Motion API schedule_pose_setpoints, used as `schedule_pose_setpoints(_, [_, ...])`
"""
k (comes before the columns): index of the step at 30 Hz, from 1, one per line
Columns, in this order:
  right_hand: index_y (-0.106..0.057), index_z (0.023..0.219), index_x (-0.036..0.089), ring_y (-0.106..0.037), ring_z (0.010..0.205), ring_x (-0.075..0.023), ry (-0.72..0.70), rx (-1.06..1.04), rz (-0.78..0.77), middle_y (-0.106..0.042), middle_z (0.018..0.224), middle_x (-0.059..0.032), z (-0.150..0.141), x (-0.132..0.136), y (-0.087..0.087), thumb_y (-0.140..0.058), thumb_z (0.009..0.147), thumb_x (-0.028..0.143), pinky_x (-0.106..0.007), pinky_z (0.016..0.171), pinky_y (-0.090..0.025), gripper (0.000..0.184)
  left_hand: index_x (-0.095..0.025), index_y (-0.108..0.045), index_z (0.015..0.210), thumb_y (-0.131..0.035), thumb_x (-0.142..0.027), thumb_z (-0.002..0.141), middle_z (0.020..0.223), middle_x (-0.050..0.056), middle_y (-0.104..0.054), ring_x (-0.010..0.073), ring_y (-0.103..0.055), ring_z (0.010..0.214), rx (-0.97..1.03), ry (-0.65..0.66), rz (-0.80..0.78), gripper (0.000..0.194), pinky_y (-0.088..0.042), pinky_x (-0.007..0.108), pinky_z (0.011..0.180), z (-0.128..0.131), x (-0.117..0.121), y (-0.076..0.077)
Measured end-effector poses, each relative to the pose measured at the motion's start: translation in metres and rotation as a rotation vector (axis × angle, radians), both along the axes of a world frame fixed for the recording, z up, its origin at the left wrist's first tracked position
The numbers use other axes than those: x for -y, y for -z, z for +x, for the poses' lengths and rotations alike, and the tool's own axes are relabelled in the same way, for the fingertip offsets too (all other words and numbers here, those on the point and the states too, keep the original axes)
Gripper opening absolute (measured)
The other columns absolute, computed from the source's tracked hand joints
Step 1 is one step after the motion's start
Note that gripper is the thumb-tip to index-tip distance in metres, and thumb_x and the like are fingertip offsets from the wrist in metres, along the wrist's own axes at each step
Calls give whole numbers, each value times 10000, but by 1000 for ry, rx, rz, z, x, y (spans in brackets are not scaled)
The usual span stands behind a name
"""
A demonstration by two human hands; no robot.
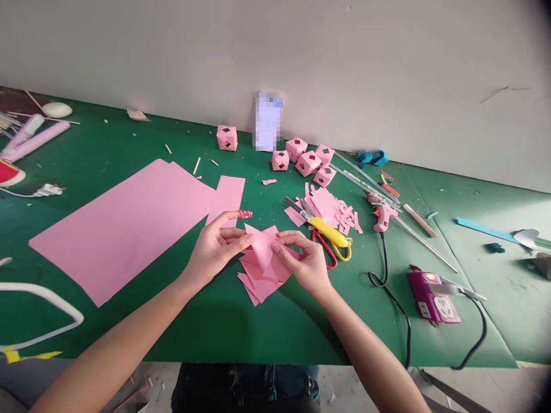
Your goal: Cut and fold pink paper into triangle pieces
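Note:
Between my two hands is a piece of pink paper (261, 250), raised above the table and slanted to a point at its upper left. My left hand (217, 246) pinches its left side; one finger of that hand has a red patterned wrap on its tip. Thumb and fingers of my right hand (303, 257) close on the paper's right side. Below lie several loose pink paper pieces (253, 289), partly covered by the held one. A pink paper strip (227, 195) rests just beyond my left hand.
Large pink sheets (124, 229) lie left. A yellow utility knife (329, 229) and red-yellow scissors (327, 252) rest by pink scraps (325, 206). Several pink paper boxes (308, 163) stand behind, near a phone (267, 121). A pink glue gun (383, 215) with its cord lies right, by a purple box (433, 298).

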State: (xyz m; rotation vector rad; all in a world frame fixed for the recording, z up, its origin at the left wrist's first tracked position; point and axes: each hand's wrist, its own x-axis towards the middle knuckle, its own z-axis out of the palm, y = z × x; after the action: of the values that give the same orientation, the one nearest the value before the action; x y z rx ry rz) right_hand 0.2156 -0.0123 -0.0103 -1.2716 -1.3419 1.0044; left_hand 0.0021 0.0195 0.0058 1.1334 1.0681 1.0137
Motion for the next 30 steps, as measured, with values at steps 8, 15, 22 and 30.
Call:
schedule_pose_setpoints(8, [-792, 831, 247, -720, 1047, -260, -11, 16, -1, -797, 947, -76, 0, 0, -1, -793, 845, 364, -409, 935, -578, 118, -218, -634, 1314, -899, -372, 771, 767, -7, -768, 197, -773, 748, -80, 5, 5, 624, -621, 246, 699, 0, 1, -1])
schedule_pose_setpoints(15, [-785, 826, 249, -720, 1053, -270, -24, 28, -14, -802, 925, -74, 0, 0, -2, -782, 854, 353, -418, 924, -571, 108, -213, -619, 1314, -884, -429, 783, 789, 21, -784, 234, -794, 763, -127, 12, 19, 632, -648, 311, 747, 0, 0, -2])
schedule_pose_setpoints(22, [-784, 820, 251, -726, 1045, -278, -9, 35, 2, -805, 911, -75, -2, 1, -3, -791, 842, 361, -426, 914, -568, 112, -220, -573, 1341, -899, -416, 772, 809, 18, -787, 204, -781, 731, -95, -23, 21, 684, -647, 299, 761, 2, -1, 0])
schedule_pose_setpoints(30, [-790, 824, 260, -717, 1072, -280, 32, 29, 16, -800, 885, -65, -2, 1, -2, -780, 855, 359, -443, 963, -556, 104, -203, -511, 1385, -862, -455, 797, 885, 49, -783, 235, -784, 857, -89, 124, -64, 730, -621, 302, 771, 7, 5, -7])
